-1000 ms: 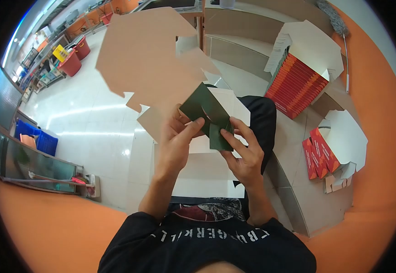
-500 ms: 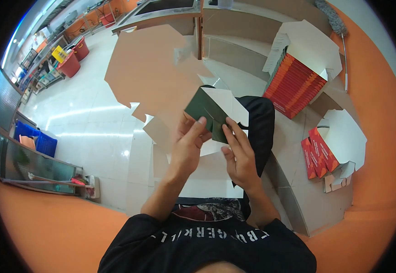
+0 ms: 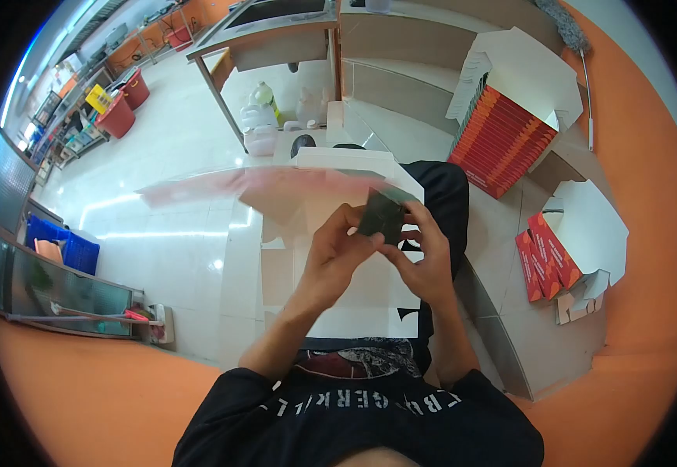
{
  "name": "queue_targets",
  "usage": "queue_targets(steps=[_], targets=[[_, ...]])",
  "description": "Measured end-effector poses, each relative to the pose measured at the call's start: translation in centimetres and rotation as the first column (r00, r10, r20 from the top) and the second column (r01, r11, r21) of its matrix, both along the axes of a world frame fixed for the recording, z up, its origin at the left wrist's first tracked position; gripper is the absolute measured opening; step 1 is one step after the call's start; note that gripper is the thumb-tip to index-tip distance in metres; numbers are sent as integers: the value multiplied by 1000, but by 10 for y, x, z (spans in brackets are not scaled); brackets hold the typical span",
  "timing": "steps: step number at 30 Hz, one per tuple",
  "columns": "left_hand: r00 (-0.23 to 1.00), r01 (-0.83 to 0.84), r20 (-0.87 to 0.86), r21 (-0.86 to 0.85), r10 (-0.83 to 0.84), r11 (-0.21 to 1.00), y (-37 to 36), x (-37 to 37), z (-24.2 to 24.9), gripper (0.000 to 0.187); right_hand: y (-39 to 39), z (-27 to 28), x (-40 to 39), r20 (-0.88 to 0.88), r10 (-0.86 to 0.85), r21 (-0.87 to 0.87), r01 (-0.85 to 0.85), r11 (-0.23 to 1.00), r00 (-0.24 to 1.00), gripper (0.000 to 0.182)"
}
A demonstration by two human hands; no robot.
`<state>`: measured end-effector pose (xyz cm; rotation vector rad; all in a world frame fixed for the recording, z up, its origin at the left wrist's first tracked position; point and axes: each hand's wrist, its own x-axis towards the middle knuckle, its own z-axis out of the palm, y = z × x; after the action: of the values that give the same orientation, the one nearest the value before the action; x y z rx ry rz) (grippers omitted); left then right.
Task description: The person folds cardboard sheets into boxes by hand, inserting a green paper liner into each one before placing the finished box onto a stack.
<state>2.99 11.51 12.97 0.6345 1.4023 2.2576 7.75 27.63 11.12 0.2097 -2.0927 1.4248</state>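
Note:
A cardboard carton (image 3: 383, 218), partly folded with dark green panels facing me, is between my two hands above my lap. My left hand (image 3: 337, 253) grips its left side, thumb on the lower edge and fingers bent behind. My right hand (image 3: 425, 253) is closed on the right side, fingertips over the upper corner and thumb underneath. A large reddish flap of the carton stretches left, smeared by motion. Below lie flat white cardboard blanks (image 3: 346, 300) with cut notches, spread over my lap.
Right, on the tiled steps, stand a tall stack of red folded cartons (image 3: 506, 140) and a smaller group of red cartons (image 3: 548, 257). A grey duster (image 3: 564, 27) leans on the orange wall. Ahead are a metal sink stand (image 3: 276, 50) and plastic jugs (image 3: 260, 128).
The big tan panel has swung down and away, now seen nearly edge-on, uncovering the jugs and sink legs. Both hands have shifted their hold, and the green part is turned more upright.

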Motion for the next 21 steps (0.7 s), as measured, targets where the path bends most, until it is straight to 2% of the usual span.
queue_targets(steps=[1,3,4,5,6,7,8,9,11,12,14,17,18,19,21], targets=[[987,12,-160,-116,-30,993,-4,-2,5,31,3,-2,-2,25,23,-25,-22,999,999,67],[884,-16,-444,-342,-146,940,-15,-7,25,32,15,-2,-6,-47,-54,-51,52,997,997,57],[836,-73,-483,-566,-259,821,-24,-10,38,40,25,-2,-5,-19,-40,-160,37,986,999,49],[715,-196,-612,-639,-337,744,-32,-10,44,43,35,-1,-5,5,-25,-269,26,963,1000,42],[568,-330,-703,-672,-429,663,-38,-12,50,47,47,2,-5,-15,-57,-265,51,963,998,35],[403,-467,-748,-663,-527,585,-45,-14,52,51,54,9,-6,-58,-117,-227,101,969,991,28],[335,-482,-711,-693,-618,536,-52,-18,51,53,61,16,-6,-101,-178,-192,156,969,979,25],[310,-476,-686,-711,-658,517,-58,-24,48,50,70,16,-6,-23,-158,-287,144,947,987,28],[257,-473,-633,-742,-731,476,-65,-34,37,45,89,0,-11,15,-152,-329,148,933,988,31],[207,-459,-669,-711,-714,533,-67,-37,35,33,90,2,-17,52,-172,-311,180,933,984,33],[175,-459,-712,-670,-680,583,-69,-42,27,22,86,5,-21,133,-214,-273,243,931,968,37],[196,-451,-818,-565,-541,691,-66,-47,27,15,65,17,-24,-21,-145,-428,123,896,989,41],[215,-449,-853,-519,-475,728,-64,-49,28,15,67,12,-19,-47,-188,-146,179,973,981,44],[319,-443,-851,-523,-417,728,-61,-51,30,13,58,15,-12,-113,-250,6,252,968,962,36],[512,-432,-810,-530,-285,730,-54,-54,37,12,51,4,8,9,9,95,-10,995,1000,29]])
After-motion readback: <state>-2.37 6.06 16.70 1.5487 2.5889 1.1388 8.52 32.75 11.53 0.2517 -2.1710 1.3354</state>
